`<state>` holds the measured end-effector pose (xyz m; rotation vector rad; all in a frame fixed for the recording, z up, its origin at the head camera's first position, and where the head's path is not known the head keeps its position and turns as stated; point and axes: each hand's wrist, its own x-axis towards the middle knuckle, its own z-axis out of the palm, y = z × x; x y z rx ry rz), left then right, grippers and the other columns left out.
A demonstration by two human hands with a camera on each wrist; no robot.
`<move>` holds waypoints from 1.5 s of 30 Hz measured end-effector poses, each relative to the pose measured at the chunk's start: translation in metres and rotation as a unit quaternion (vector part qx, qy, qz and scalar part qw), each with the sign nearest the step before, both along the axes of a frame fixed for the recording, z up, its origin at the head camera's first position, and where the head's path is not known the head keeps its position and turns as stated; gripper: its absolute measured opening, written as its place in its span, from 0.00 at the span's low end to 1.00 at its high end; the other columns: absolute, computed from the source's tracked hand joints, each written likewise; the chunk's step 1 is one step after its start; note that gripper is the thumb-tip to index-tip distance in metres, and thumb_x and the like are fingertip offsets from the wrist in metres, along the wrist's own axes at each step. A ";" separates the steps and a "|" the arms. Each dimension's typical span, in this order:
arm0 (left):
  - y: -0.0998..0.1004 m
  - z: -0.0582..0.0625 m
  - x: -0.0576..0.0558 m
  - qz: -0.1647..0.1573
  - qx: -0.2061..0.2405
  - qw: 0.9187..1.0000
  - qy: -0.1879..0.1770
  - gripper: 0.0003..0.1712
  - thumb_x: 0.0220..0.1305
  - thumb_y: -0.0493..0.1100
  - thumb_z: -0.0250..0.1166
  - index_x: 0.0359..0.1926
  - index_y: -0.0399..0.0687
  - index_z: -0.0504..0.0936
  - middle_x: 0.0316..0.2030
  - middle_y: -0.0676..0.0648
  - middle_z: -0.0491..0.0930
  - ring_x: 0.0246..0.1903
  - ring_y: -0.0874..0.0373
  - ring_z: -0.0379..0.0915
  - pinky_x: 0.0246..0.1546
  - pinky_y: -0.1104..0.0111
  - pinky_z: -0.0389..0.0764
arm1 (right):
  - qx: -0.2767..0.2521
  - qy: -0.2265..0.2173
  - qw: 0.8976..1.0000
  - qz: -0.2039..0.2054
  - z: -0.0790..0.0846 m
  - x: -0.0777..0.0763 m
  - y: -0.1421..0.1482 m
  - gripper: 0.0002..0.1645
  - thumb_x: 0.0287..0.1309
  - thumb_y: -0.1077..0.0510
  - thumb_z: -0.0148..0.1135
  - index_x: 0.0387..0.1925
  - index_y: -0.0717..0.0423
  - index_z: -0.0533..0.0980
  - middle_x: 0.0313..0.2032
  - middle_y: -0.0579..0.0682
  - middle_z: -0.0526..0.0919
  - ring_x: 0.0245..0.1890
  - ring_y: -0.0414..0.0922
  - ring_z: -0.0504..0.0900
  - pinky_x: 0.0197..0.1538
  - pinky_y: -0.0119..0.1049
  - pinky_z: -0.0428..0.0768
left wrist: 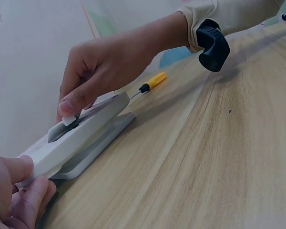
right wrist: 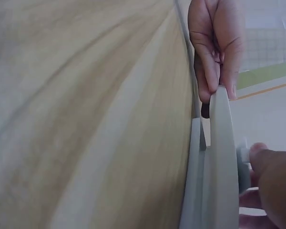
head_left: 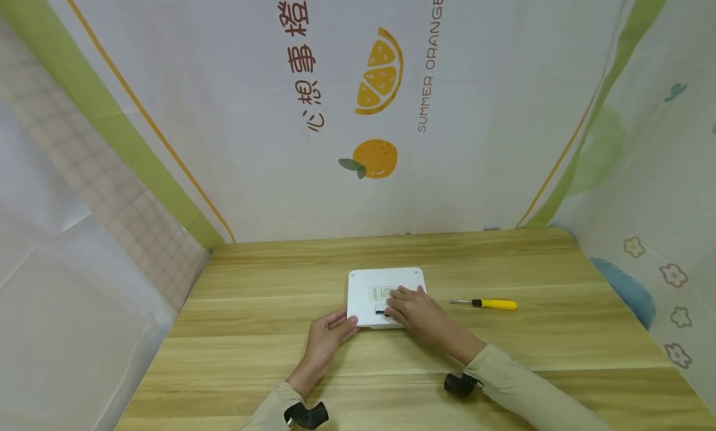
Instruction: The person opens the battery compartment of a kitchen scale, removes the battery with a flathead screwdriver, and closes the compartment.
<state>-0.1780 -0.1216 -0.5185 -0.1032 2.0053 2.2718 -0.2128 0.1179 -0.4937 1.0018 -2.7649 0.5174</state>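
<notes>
A white, flat, rounded-corner device (head_left: 362, 288) lies on the table with a printed label (head_left: 379, 293) facing up. The left wrist view shows it raised at an angle over a thinner plate (left wrist: 93, 152) beneath. At its near left corner, my left hand (head_left: 326, 342) pinches the edge between thumb and fingers. My right hand (head_left: 418, 316) is over the face, its thumb and fingers pinching a small white cover (left wrist: 68, 120) beside a dark slot (head_left: 380, 312). In the right wrist view that cover stands up from the face.
A yellow-handled screwdriver (head_left: 498, 304) lies on the wooden table (head_left: 268, 356) to the right of the device. Printed cloth (head_left: 475, 170) hangs behind the table and along both sides. Each wrist wears a black mount.
</notes>
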 end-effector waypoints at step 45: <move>-0.001 -0.001 -0.001 0.001 0.006 1.000 -0.002 0.29 0.68 0.29 0.66 0.65 0.19 0.69 0.56 0.24 0.77 0.49 0.53 0.83 0.52 0.67 0.88 | -0.288 -0.284 0.872 -0.276 0.008 -0.079 0.142 0.23 0.75 0.56 0.57 0.55 0.74 0.79 0.44 0.62 0.87 0.35 0.40 0.85 0.39 0.33 0.89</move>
